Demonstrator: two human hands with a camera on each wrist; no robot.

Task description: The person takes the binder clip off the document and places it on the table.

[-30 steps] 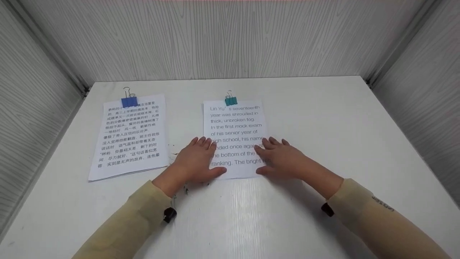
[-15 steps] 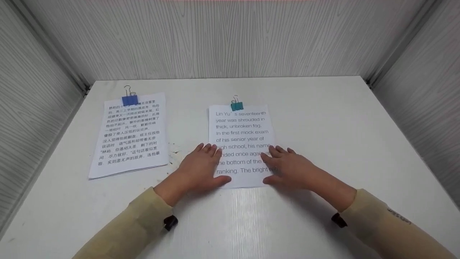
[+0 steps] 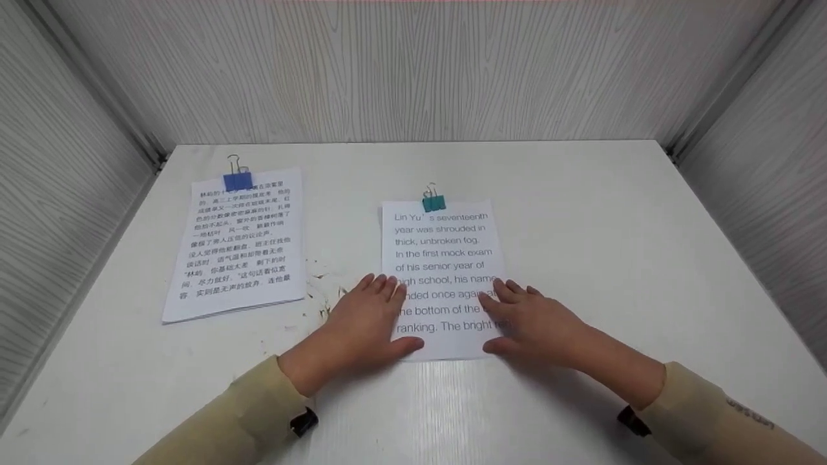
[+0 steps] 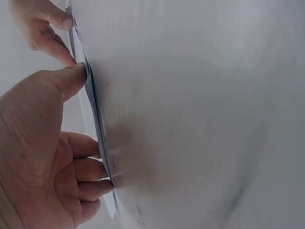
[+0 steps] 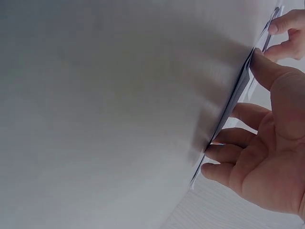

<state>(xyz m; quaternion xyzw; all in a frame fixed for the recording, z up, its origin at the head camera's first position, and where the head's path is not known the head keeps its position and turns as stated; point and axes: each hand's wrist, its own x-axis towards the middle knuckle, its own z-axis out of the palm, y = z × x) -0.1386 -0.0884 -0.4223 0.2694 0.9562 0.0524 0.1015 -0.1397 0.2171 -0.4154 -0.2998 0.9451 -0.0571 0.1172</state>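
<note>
A sheaf of white paper printed in English (image 3: 442, 268) lies flat on the table, a teal binder clip (image 3: 434, 203) at its far edge. My left hand (image 3: 365, 323) rests on its left side, fingers extended forward and thumb near the lower corner. On the opposite side lies my right hand (image 3: 543, 326) in a mirrored pose, fingertips over the right margin. Both wrist views show the fingertips and thumb pressing on the paper's top side: left hand (image 4: 38, 143), right hand (image 5: 271, 148). The sheaf's edge (image 4: 97, 114) appears thin and layered, slightly bowed up between thumb and fingers.
To the left lies another sheaf, printed in Chinese (image 3: 242, 245), slightly tilted, with a blue binder clip (image 3: 238, 181) on top. Small brownish marks (image 3: 323, 313) show on the white table (image 3: 581, 194) between the sheaves. Wood-grain panels (image 3: 413, 71) enclose the back and sides.
Both hands have slid the English sheaf toward the person and slightly right, its teal clip moving with it. The Chinese sheaf has stayed in place.
</note>
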